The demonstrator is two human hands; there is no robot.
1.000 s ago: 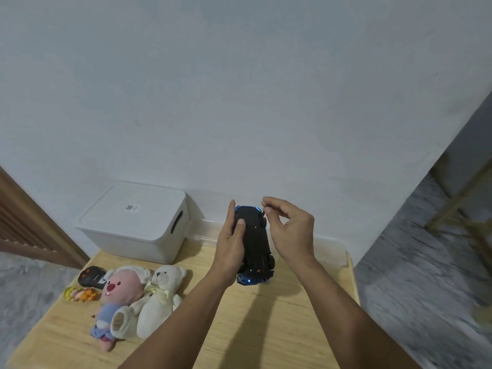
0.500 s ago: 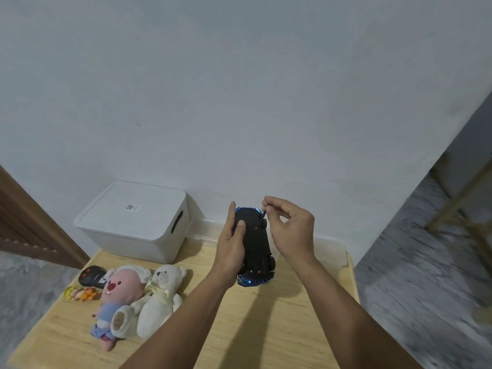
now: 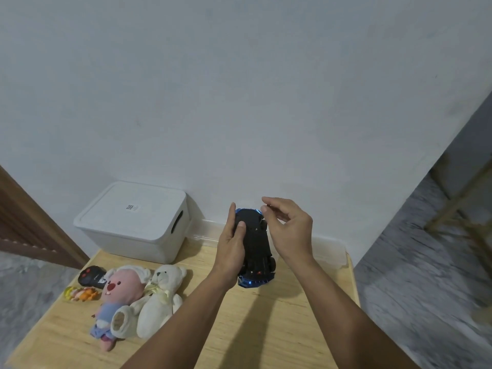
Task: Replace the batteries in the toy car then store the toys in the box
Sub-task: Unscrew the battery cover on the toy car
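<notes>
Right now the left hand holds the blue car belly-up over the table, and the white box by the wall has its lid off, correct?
Not quite: the head view shows the white box with its lid on. The left hand does hold the blue car belly-up over the table.

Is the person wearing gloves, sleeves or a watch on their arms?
No. The left hand and right hand are bare, with no gloves, rings or watch in sight. Both forearms are bare as far as the picture shows, with no sleeve visible.
</notes>
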